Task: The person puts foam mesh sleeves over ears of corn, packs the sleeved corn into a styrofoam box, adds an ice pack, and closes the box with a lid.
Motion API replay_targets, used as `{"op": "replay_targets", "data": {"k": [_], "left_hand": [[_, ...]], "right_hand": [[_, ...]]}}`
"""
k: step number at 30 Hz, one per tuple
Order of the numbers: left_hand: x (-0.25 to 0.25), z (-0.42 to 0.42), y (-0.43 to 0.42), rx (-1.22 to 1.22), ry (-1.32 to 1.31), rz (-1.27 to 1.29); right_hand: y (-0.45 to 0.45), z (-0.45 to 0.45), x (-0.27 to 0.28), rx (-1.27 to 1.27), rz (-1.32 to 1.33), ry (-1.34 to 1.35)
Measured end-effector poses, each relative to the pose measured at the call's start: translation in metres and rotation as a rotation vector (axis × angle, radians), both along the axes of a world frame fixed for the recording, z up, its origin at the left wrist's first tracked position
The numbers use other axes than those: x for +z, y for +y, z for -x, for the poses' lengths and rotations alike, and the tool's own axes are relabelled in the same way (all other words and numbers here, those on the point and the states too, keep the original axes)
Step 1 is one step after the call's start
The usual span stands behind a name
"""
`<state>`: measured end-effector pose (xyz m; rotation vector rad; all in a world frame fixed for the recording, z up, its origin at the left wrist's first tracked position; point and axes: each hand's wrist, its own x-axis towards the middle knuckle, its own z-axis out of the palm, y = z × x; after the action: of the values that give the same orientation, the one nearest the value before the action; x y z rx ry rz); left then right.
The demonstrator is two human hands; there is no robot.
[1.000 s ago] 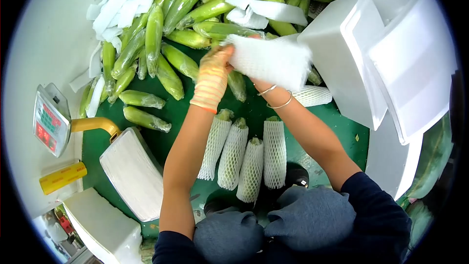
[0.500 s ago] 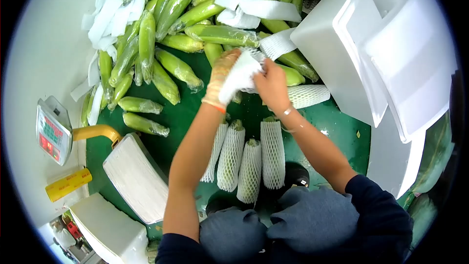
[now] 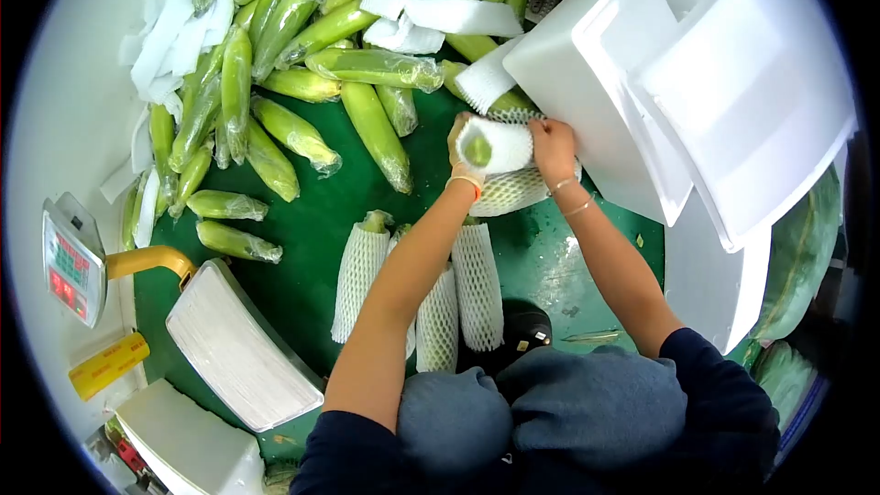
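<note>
A white foam net sleeve (image 3: pixel 510 148) is held between my two hands, with the green end of a vegetable (image 3: pixel 478 150) showing in its opening. My left hand (image 3: pixel 461 148), in a pale glove, is closed around the sleeve's open end. My right hand (image 3: pixel 554 148), with bracelets at the wrist, has its fingers closed on the sleeve's other end. Just below lies another netted vegetable (image 3: pixel 504 194). Several netted vegetables (image 3: pixel 478 284) stand side by side near my knees, partly hidden by my left forearm.
Film-wrapped green vegetables (image 3: pixel 376 133) and loose foam sleeves (image 3: pixel 463 16) are heaped at the back. White foam boxes (image 3: pixel 596 82) stand at the right. At the left are a scale (image 3: pixel 75 261), a yellow roll (image 3: pixel 109 366) and a white block (image 3: pixel 240 348).
The sleeve, earlier flat and empty-looking, now surrounds a vegetable. Both hands have moved right, toward the boxes. The camera view has shifted, moving the heap leftward in the picture.
</note>
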<state>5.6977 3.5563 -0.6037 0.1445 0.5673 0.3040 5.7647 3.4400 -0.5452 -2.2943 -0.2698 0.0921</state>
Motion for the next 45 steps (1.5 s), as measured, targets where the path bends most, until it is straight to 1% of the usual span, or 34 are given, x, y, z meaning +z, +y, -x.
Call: {"op": "replay_targets", "data": {"k": [1, 2, 3, 4, 5, 7, 8, 9, 10, 11, 12, 14, 15, 16, 18, 19, 20, 22, 24, 26, 27, 28, 30, 32, 35, 37, 38, 39, 40, 41, 42, 43, 44, 45], "left_hand": [[0.026, 0.001, -0.001, -0.106, 0.236, -0.452], [0.042, 0.002, 0.001, -0.203, 0.478, -0.910], [0.052, 0.009, 0.005, -0.172, 0.664, -0.927], [0.062, 0.034, 0.011, -0.082, 0.524, -1.173], [0.100, 0.058, 0.024, -0.115, 0.499, -1.274], [0.152, 0.110, 0.036, -0.183, 0.088, -0.805], [0.182, 0.141, 0.042, -0.329, 0.151, -1.006], [0.172, 0.162, 0.045, -0.375, 0.133, -0.822], [0.167, 0.180, 0.046, -0.368, 0.138, -0.826], [0.163, 0.198, 0.047, -0.424, 0.186, -0.729], [0.160, 0.211, 0.047, -0.482, 0.235, -0.627], [0.155, 0.218, 0.045, -0.764, 0.388, -1.000], [0.137, 0.223, 0.037, -0.900, 0.605, -1.181], [0.148, 0.219, 0.027, -0.951, 0.801, -1.344], [0.172, 0.203, 0.014, -1.283, 0.934, -1.555], [0.170, 0.205, 0.019, -1.271, 0.942, -1.549], [0.166, 0.210, 0.026, -1.247, 0.813, -1.511], [0.148, 0.218, 0.048, -1.224, 0.688, -1.472], [0.126, 0.214, 0.087, -0.242, 0.559, -1.173], [0.138, 0.194, 0.105, -0.202, 0.129, -1.312], [0.141, 0.184, 0.106, -0.195, 0.107, -1.537], [0.141, 0.174, 0.105, -0.198, 0.103, -1.544], [0.135, 0.159, 0.106, -0.088, -0.038, -0.554], [0.122, 0.149, 0.115, -0.141, 0.084, -0.756], [0.118, 0.125, 0.118, 0.078, -0.282, -0.612], [0.077, 0.113, 0.131, 0.150, -0.191, -0.488], [0.071, 0.112, 0.133, 0.220, -0.095, -0.371], [0.101, 0.110, 0.128, 0.124, 0.519, -0.511], [0.060, 0.115, 0.135, -0.275, 0.677, -1.202], [0.020, 0.121, 0.142, -0.492, 0.902, -1.924], [0.073, 0.120, 0.117, -0.868, 1.097, -2.133], [0.041, 0.123, 0.113, -0.664, 0.943, -2.066], [0.008, 0.129, 0.109, -0.471, 0.796, -1.981], [0.057, 0.133, 0.100, -0.457, 0.650, -1.281]], "right_hand": [[0.001, -0.011, 0.002, 0.008, 0.092, 0.313], [0.002, -0.003, 0.007, -0.010, -0.264, 0.631], [0.005, 0.015, 0.016, -0.019, -0.627, 0.947], [0.012, 0.037, 0.032, 0.064, -0.849, 1.173], [0.020, 0.060, 0.054, 0.050, -0.728, 1.229], [0.032, 0.092, 0.094, 0.294, -0.411, 1.358], [0.039, 0.097, 0.107, 0.422, -0.253, 1.357], [0.040, 0.092, 0.103, 0.724, 0.030, 0.852], [0.038, 0.079, 0.100, 0.970, 0.310, 0.309], [0.040, 0.065, 0.104, 0.838, 0.299, -0.307], [0.052, 0.043, 0.108, 0.750, 0.432, -0.496], [0.070, -0.001, 0.100, 0.798, 0.456, -0.804], [0.077, -0.019, 0.081, 0.843, 0.417, -1.009], [0.077, -0.018, 0.083, 0.858, 0.408, -1.011], [0.082, -0.012, 0.094, 1.204, 0.652, -0.700], [0.080, 0.015, 0.123, 1.178, 0.321, -0.711], [0.078, 0.045, 0.157, 1.136, 0.188, -0.641], [0.076, 0.083, 0.188, 1.049, -0.212, 0.009], [0.087, 0.095, 0.152, 0.864, -0.610, 0.591], [0.106, 0.103, 0.112, 0.776, -0.707, 0.895], [0.115, 0.105, 0.089, 0.681, -0.770, 0.949], [0.124, 0.107, 0.073, 0.582, -0.837, 1.000], [0.138, 0.106, 0.071, 0.458, -0.846, 0.792], [0.145, 0.092, 0.063, 0.416, -0.831, 0.785], [0.153, 0.094, 0.051, 0.304, -1.042, 0.862], [0.156, 0.099, 0.033, 0.208, -1.062, 0.741], [0.155, 0.086, 0.028, 0.153, -0.975, 0.912], [0.150, 0.084, 0.022, 0.069, -0.870, 0.947], [0.143, 0.086, 0.015, 0.068, -0.872, 0.947], [0.134, 0.093, 0.011, 0.197, -0.568, 0.827], [0.127, 0.098, 0.005, 0.316, -0.265, 0.696], [0.123, 0.101, -0.024, 0.454, -0.185, 0.415], [0.121, 0.112, -0.007, 0.449, -0.136, 0.277], [0.119, 0.117, 0.013, 0.441, -0.151, 0.248]]}}
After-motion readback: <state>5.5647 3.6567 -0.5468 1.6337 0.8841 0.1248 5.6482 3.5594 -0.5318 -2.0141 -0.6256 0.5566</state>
